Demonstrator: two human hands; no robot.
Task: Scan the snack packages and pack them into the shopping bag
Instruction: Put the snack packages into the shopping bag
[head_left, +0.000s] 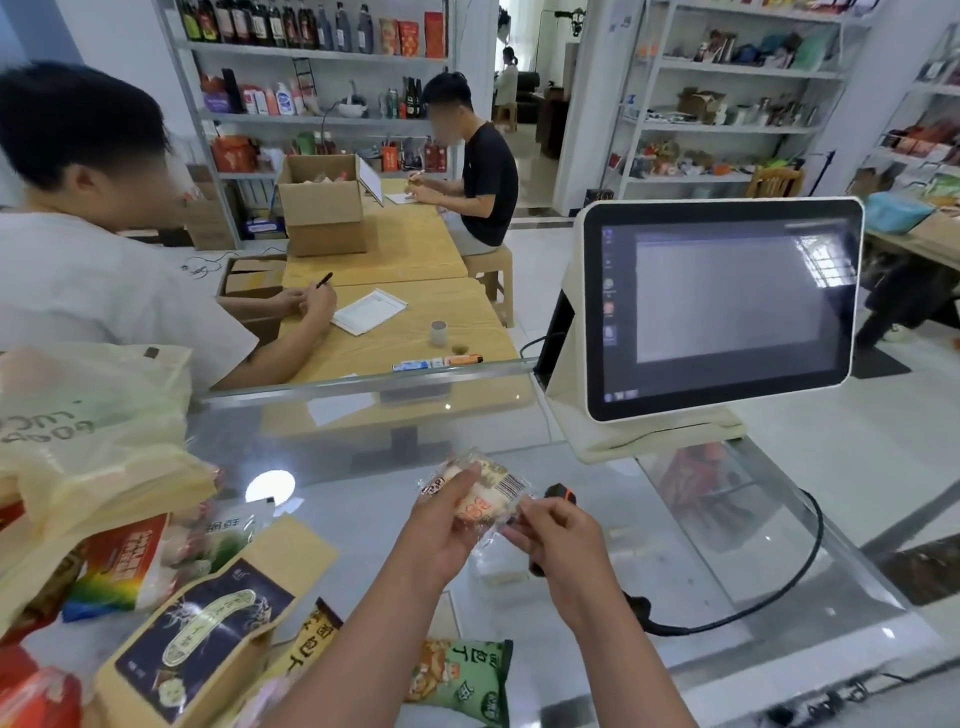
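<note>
Your left hand (441, 525) pinches a small clear snack pack (480, 493) up over the glass counter (727, 571). The thumb lies on top of the pack and the other fingers curl under it. You can see the pack's barcode on the side that faces the scanner. Your right hand (558, 538) is just beside it, with fingers curled round the handle of the black scanner (561, 492). The fingertips of that hand touch the near edge of the pack. Only the scanner's top, with a bit of orange on it, pokes out above your hand. Its black cord (779, 587) loops away over the glass to the right.

Off to your left sits the pale yellow shopping bag (88, 431), slumped on the counter. Near it lies a heap of other snacks: a tan pouch with a dark label (208, 634), a white and red pack with rainbow colours (119, 566), and a green pack (457, 680) right by your left arm.

A white screen (722, 306) stands on the counter to the right, tilted your way. Past the counter, a person in a white shirt (104, 280) writes at a wooden table (415, 317), and a person in a black shirt (483, 182) sits further back.
</note>
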